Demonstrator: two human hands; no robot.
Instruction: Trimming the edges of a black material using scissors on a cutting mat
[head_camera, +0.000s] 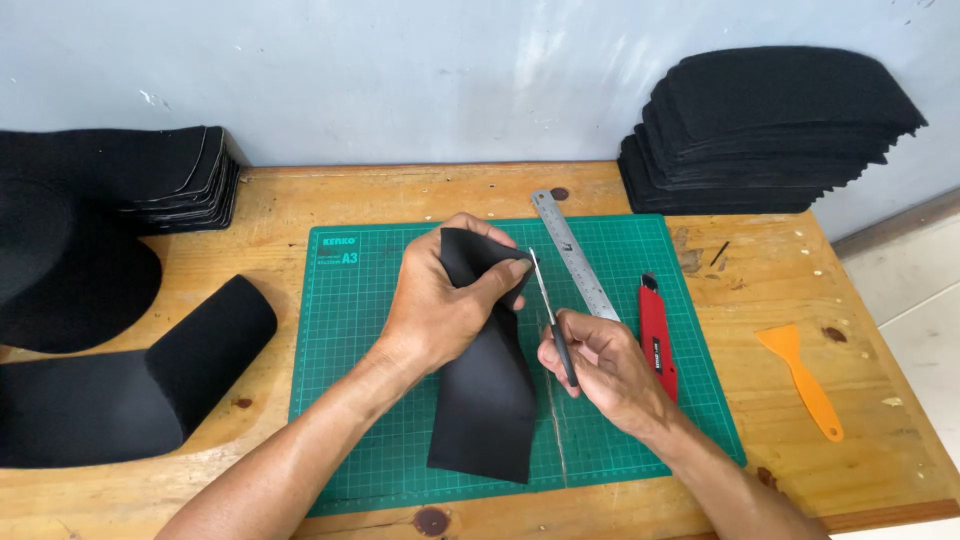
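Over the green cutting mat at the middle of the desk, your left hand closes its grip on the upper end of a black foam strip, thumb pressed across the folded top. The strip's long axis runs from that fold down toward the desk's near edge, where its lower end lies flat on the mat. Your right hand sits just to the right of the strip, fingers wrapped tight around the dark handle of a thin-bladed craft knife. The blade points up and away from you, its tip right beside your left thumb at the strip's right edge; whether it touches the foam cannot be told. So the strip lies to the left of the knife grip, nearly parallel to the blade, and the left hand is the nearer one to it. Both forearms come in from the near edge and converge over the mat, the left wrist bent inward, the right knuckles turned up. A steel ruler and a red utility cutter lie on the mat beyond your right hand.
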